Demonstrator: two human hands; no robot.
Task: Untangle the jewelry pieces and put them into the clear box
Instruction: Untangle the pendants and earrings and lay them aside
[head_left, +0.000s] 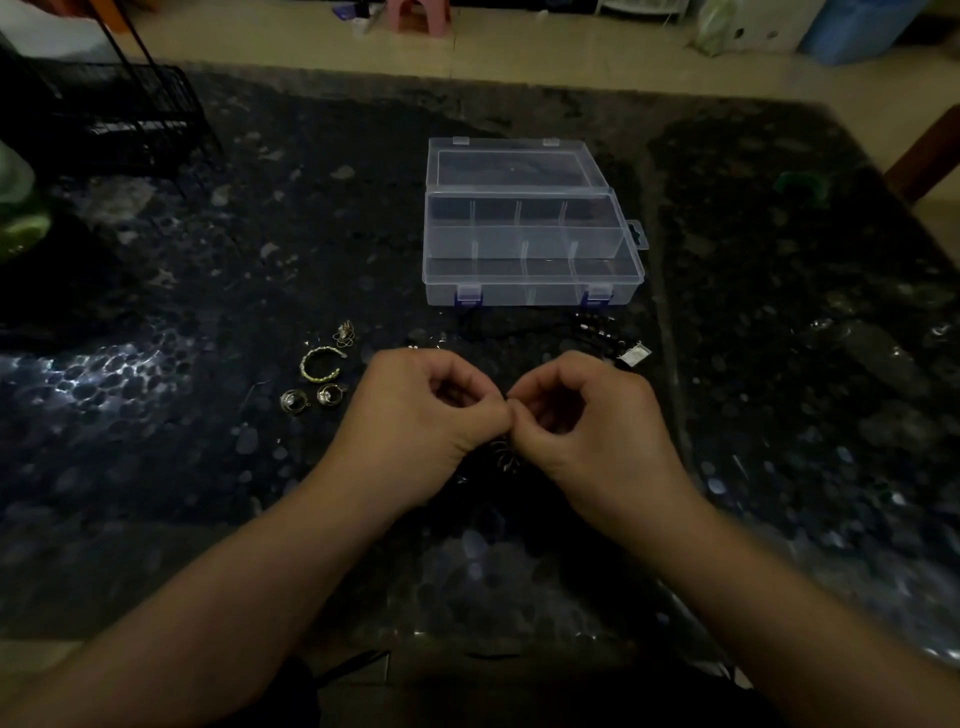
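Observation:
My left hand (426, 415) and my right hand (587, 415) meet fingertip to fingertip above the dark table, both pinching a thin tangled chain (504, 454) that dangles below them. The clear box (530, 244) stands open behind my hands, its divided compartments showing no jewelry. To the left lie a gold bangle (320, 364), two round rings or earrings (311, 399) and a small tangled gold piece (345, 333). A dark beaded cord with a silver tag (635, 356) lies just in front of the box, right of centre.
The table is dark stone (208, 467) with a glossy pebble pattern. A black wire rack (119, 119) stands at the far left corner. A green ring-shaped object (800, 184) lies at the far right. Beyond the table's far edge the floor holds a pink stool (418, 15).

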